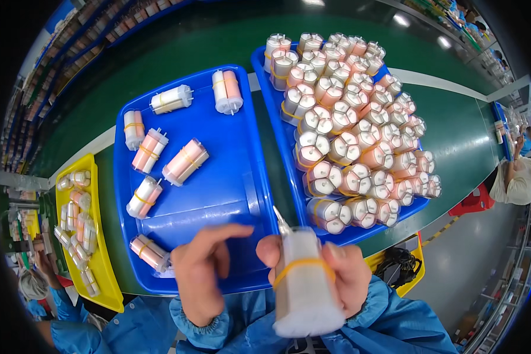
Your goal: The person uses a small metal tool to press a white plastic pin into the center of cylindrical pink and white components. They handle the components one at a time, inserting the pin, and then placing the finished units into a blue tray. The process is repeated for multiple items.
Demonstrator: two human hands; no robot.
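Observation:
My right hand [351, 277] is closed around a banded bundle of cylinders [304, 295], held upright near my body. The bundle looks whitish, with a yellow rubber band [304, 265] around it. A thin pointed metal piece [282, 220] rises at its top; I cannot tell whether it belongs to the bundle. My left hand [202, 271], slightly blurred, is apart from the bundle, its index finger stretched toward it and nothing visible in its fingers. Under that hand is the near rim of a blue tray [121, 194], where several pink-and-white bundles [186, 162] lie scattered.
To the right, a second blue tray [277, 133] holds many upright bundles [345, 147] packed together. A yellow tray [100, 236] with more bundles stands at left, beside another person's sleeve [65, 304]. A yellow bin [416, 274] with black cables sits low right, near a red container [475, 200].

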